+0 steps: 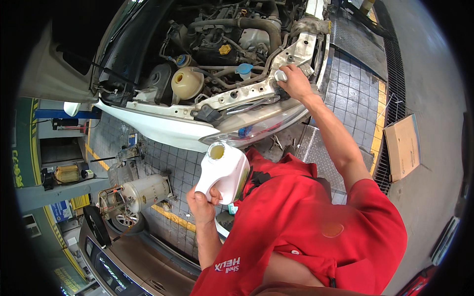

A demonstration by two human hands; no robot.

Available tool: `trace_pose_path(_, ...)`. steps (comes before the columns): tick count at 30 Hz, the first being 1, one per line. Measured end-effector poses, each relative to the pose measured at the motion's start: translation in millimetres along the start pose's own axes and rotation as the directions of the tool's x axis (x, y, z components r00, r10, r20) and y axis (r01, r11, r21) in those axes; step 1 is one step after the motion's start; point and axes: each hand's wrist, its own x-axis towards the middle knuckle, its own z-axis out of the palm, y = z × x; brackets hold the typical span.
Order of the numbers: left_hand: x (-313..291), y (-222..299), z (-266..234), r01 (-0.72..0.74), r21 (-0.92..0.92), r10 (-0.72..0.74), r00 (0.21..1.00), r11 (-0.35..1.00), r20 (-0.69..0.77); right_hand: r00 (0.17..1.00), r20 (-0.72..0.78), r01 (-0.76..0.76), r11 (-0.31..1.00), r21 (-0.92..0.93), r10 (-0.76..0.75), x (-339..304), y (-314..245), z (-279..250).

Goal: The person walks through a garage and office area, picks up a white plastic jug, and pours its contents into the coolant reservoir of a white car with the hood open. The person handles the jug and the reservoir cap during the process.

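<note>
My left hand (203, 203) grips the handle of a white plastic jug (224, 172), held upright in front of my red shirt. The jug's mouth is uncapped and yellowish liquid shows inside. My right hand (296, 83) reaches out to the white front panel (247, 91) of a car with its hood up. Its fingers close on a small white round cap (280, 75) resting against that panel. The engine bay (222, 34) lies beyond, with a yellow filler cap (225, 49), a blue cap (244, 68) and a cream reservoir (186, 82).
The car's headlight and bumper (247, 129) stand between me and the engine. A cylindrical tank on a wheeled stand (144, 192) is at the left, a cardboard box (402, 146) at the right by a floor grate (392, 74), and another vehicle (123, 261) at lower left.
</note>
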Motion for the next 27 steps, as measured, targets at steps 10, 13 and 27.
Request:
trace_pose_path(10,12,-10,26,0.138,0.123,-0.159,0.97,0.983,0.182,0.727,0.294,0.428,0.744,0.514,-0.621,-108,-115,-87)
trace_pose_path(13,27,-13,36,0.085,0.253,-0.171,0.925,0.964,0.338,0.719,0.362,0.395,0.777,0.489,-0.594,-121,-120,-93)
trace_pose_path(27,77,-121,72,-0.055,0.472,-0.287,0.731,0.88,0.62,0.682,0.703,0.305,0.952,-0.024,-0.201,-154,-70,-42)
